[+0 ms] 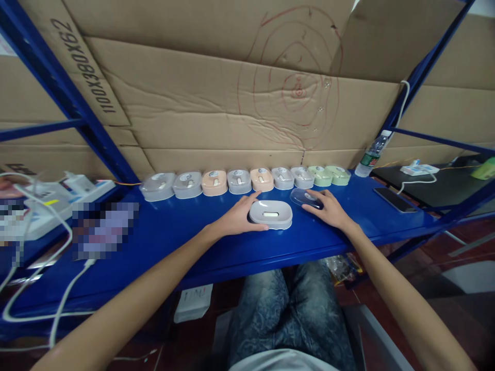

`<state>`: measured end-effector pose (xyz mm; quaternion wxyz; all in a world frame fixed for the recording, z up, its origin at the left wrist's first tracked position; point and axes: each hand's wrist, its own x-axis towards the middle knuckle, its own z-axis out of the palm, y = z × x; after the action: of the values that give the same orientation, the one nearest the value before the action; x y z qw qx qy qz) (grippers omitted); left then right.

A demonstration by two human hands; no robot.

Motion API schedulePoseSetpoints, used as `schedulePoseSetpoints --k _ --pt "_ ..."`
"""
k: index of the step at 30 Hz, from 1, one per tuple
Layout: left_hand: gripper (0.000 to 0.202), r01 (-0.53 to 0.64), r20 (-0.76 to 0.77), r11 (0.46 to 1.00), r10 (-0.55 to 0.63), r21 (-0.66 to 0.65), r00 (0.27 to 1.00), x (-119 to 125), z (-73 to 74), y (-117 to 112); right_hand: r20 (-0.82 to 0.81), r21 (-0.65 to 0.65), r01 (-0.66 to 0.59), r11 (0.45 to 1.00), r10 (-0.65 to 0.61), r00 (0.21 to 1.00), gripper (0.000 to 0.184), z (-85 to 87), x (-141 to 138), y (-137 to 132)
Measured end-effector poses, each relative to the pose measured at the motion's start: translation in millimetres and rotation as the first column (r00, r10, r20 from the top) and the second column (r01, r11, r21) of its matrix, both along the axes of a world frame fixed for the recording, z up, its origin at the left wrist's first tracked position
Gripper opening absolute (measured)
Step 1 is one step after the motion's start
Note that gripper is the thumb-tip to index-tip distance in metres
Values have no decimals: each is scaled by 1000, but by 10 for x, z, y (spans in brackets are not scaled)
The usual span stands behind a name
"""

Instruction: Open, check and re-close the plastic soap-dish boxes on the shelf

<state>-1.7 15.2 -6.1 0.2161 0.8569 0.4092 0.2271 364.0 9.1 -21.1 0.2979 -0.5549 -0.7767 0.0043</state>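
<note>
On the blue table, a grey oval box [283, 210], which looks like a soap box, stands uncovered with a small pale piece in its middle. My left hand [236, 216] is closed around its left end, thumb in front and fingers behind. Just to the right is a clear oval lid [298, 198] with a round sticker, held low over or against the table. My right hand [329, 207] grips the lid's right side between thumb and fingers. Whether the lid touches the table I cannot tell.
Along the back stands a row of lidded boxes [214, 183] in grey, peach and green. A water bottle [372, 157] and a phone [395, 200] are at the right. Power strips [50, 206], cables and a blurred-out device [106, 229] lie left. Cardboard [193, 93] walls the back.
</note>
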Motion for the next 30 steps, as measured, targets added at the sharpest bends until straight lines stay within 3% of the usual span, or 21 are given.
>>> schedulePoseSetpoints --k 5,12,22,30 --pt "129 9 30 1000 -9 -8 1000 14 -38 26 -234 68 -199 978 210 949 62 200 -452 -116" --pt "143 19 135 1000 -16 -25 991 10 -126 100 -219 32 -401 916 398 891 70 203 -1010 -250" --pt "142 35 144 999 -29 -41 989 -5 -125 101 -222 11 -425 905 417 882 70 141 -1068 -262" --pt "138 14 88 1000 -12 -18 996 8 -75 72 -134 0 -429 903 425 895 72 113 -1045 -237"
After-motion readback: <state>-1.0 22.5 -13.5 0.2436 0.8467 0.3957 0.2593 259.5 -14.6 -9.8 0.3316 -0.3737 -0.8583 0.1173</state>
